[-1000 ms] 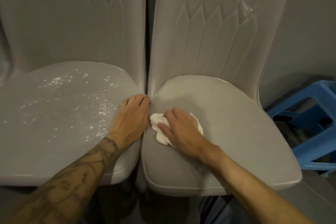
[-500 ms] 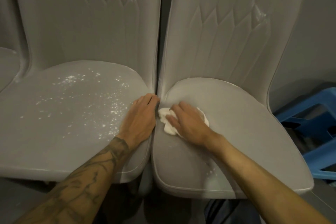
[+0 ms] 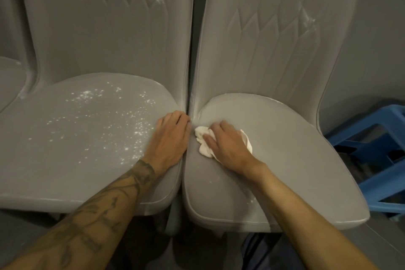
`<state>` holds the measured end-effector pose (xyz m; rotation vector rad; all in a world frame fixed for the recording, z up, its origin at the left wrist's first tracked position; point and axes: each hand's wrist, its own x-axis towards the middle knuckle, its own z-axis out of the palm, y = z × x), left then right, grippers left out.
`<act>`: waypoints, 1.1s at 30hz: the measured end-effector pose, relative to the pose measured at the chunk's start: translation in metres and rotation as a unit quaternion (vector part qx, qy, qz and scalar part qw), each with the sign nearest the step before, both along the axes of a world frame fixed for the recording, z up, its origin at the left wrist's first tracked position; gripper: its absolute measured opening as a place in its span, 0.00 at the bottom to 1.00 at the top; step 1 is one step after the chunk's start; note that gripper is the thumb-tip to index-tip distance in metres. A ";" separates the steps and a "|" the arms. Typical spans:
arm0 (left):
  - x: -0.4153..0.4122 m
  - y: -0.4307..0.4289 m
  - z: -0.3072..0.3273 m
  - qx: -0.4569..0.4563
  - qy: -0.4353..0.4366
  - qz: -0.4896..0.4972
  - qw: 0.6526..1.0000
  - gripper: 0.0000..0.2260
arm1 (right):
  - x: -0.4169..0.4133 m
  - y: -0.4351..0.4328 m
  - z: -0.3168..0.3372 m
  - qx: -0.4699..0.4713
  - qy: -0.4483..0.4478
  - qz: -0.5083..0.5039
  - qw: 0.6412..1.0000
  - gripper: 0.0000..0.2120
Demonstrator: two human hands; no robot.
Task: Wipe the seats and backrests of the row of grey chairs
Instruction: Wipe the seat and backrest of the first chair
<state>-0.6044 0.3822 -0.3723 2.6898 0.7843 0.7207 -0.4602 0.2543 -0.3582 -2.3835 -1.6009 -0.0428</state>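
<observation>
Pressing down with flat, open fingers, the right grip [image 3: 228,149] is laid on a white cloth [image 3: 202,140], which is found on the right grey chair's seat [image 3: 295,160], near its inner edge. The left grip [image 3: 169,140] is rested flat and open on the left chair's seat [image 3: 76,160], beside white specks [image 3: 105,116]. A blue stool [image 3: 377,151] is seen at the right.

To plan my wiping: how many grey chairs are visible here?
3: the white-speckled grey padded chair in the middle, the rightmost grey chair, and a sliver of a third grey chair at the left edge. Others may be outside the view.
</observation>
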 end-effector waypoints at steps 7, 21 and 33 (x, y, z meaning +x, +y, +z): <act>-0.036 -0.005 -0.007 0.086 0.053 0.029 0.994 0.13 | -0.024 -0.024 -0.013 0.044 -0.022 0.058 0.997 0.14; -0.041 -0.011 -0.006 0.085 0.094 0.047 0.991 0.18 | -0.057 -0.051 -0.001 0.015 -0.014 0.117 0.993 0.16; -0.039 -0.009 -0.011 0.085 0.085 0.045 0.992 0.14 | -0.089 -0.079 -0.003 0.011 -0.004 0.075 0.997 0.14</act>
